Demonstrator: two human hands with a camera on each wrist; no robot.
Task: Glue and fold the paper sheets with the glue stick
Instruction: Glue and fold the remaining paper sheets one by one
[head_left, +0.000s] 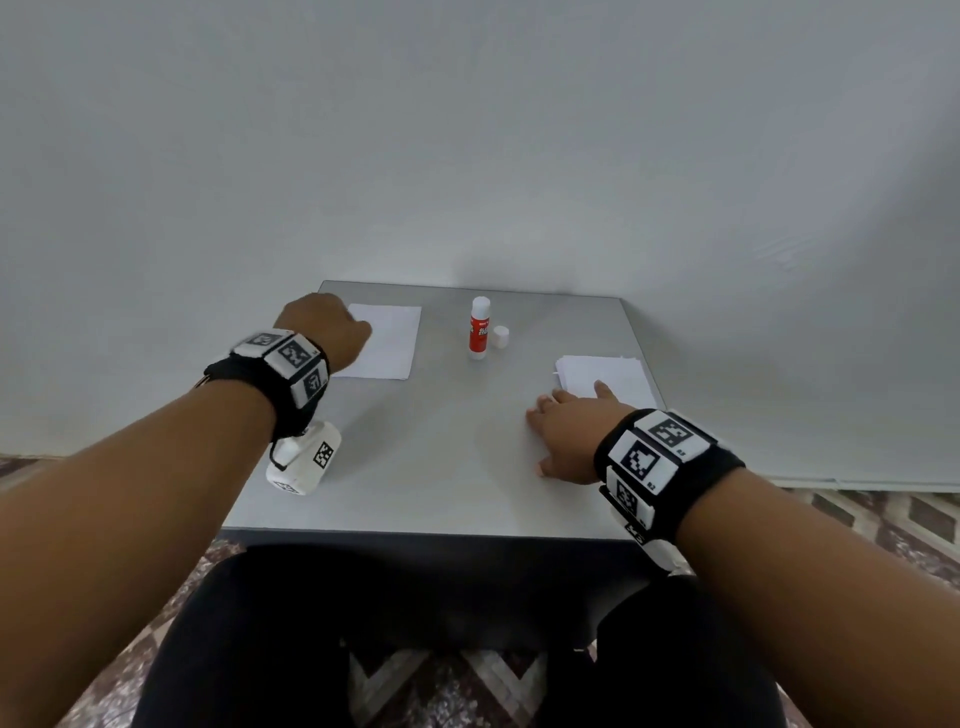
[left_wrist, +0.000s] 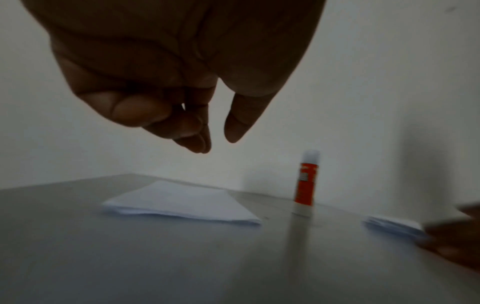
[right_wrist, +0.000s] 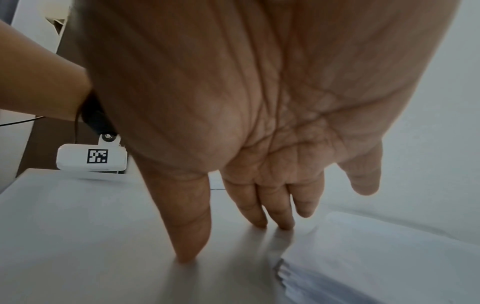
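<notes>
An upright red glue stick (head_left: 479, 328) (left_wrist: 305, 183) stands at the back middle of the grey table (head_left: 441, 467), with its white cap (head_left: 501, 338) beside it. A stack of white paper sheets (head_left: 387, 343) (left_wrist: 182, 203) lies at the back left. My left hand (head_left: 353, 332) (left_wrist: 217, 144) hovers over its left edge, fingers loosely curled and holding nothing. A second paper stack (head_left: 605, 376) (right_wrist: 376, 257) lies at the right. My right hand (head_left: 561, 415) (right_wrist: 259, 226) is spread flat beside it; its fingertips (right_wrist: 285, 225) touch the table just left of the stack.
The table stands against a plain white wall, with the right stack near its right edge. My left wrist's white camera unit (head_left: 304, 462) (right_wrist: 92, 157) hangs over the table's front left. My dark-clothed legs sit below the front edge over a patterned floor.
</notes>
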